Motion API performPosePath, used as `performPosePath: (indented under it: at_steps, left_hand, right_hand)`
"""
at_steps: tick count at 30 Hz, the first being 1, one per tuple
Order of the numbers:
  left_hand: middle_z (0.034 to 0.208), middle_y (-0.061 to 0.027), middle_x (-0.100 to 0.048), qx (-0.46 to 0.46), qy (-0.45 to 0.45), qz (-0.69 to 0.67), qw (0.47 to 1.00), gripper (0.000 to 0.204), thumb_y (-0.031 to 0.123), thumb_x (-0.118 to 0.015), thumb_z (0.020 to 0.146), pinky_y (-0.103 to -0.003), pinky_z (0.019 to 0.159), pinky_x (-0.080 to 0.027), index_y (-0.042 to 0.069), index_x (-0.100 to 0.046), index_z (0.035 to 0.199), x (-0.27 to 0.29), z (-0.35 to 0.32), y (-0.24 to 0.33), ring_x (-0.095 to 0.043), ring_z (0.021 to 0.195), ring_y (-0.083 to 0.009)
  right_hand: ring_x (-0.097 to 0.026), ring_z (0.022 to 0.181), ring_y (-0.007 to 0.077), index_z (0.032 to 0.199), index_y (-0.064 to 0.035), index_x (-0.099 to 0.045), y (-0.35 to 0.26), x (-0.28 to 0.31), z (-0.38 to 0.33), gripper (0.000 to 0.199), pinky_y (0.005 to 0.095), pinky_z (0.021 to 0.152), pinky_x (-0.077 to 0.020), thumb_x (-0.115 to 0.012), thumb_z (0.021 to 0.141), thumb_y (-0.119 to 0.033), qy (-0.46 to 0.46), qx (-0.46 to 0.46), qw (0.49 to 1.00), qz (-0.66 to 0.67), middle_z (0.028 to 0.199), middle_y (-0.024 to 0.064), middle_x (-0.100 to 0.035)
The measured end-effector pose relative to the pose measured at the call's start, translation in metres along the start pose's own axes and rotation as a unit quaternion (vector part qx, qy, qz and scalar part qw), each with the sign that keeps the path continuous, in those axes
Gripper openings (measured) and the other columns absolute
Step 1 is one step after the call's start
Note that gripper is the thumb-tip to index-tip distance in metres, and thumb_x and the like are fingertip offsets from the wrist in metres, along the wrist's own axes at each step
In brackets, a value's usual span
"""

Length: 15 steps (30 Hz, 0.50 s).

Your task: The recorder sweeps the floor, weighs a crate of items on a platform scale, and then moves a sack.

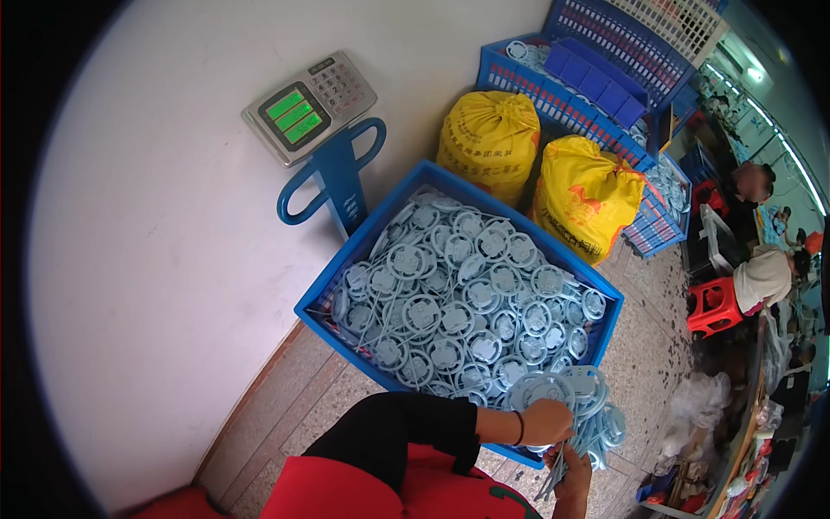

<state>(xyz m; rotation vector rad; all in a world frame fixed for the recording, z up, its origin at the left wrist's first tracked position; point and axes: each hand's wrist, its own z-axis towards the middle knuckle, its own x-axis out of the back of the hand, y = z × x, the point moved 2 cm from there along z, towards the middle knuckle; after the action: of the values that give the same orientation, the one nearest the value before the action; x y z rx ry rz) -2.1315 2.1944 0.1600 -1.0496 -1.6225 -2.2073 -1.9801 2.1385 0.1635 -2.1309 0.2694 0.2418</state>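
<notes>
A bunch of light-blue round plastic pieces with long thin stems [591, 394] hangs over the near right corner of a blue crate [361, 362]. My right hand [574, 474] is closed round the stems below the round heads. Just above it, my left hand [548, 422], with a black band at the wrist, is curled against the same bunch; its fingertips are partly hidden, though they look closed on the stems. Many more of these light-blue pieces [458, 316] fill the crate in a loose heap.
Behind the crate stands a scale with a lit green display [298, 117] on a blue post. Two tied yellow sacks [490, 143] are beside more blue crates [562, 104]. To the right are a red stool [714, 307], seated people and clear plastic bags [696, 406].
</notes>
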Motion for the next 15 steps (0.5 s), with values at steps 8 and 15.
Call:
performPosePath:
  at_steps: [8, 15]
  left_hand:
    - [0.056, -0.0071, -0.06, 0.131, -0.028, -0.344, 0.93, 0.027, 0.025, -0.062, 0.077, -0.031, 0.048, -0.044, 0.0, -0.065, 0.068, -0.023, -0.006, -0.015, -0.057, 0.05, -0.0174]
    - [0.062, -0.003, -0.059, 0.257, -0.05, -0.535, 0.804, 0.018, 0.018, -0.064, 0.077, -0.022, 0.048, -0.042, 0.0, -0.064, 0.074, -0.049, -0.007, -0.008, -0.053, 0.052, -0.0093]
  right_hand:
    - [-0.061, 0.066, 0.0183, 0.092, 0.0014, -0.053, 0.004, -0.001, 0.009, 0.016, 0.0304, 0.06, -0.0518, -0.054, 0.084, -0.012, 0.019, 0.061, 0.997, -0.051, 0.076, 0.0093, -0.059]
    - [-0.061, 0.065, 0.0169, 0.094, 0.0007, -0.053, -0.004, 0.009, 0.005, 0.018, 0.029, 0.059, -0.0518, -0.055, 0.083, -0.014, 0.032, 0.089, 0.992, -0.083, 0.075, 0.0081, -0.06]
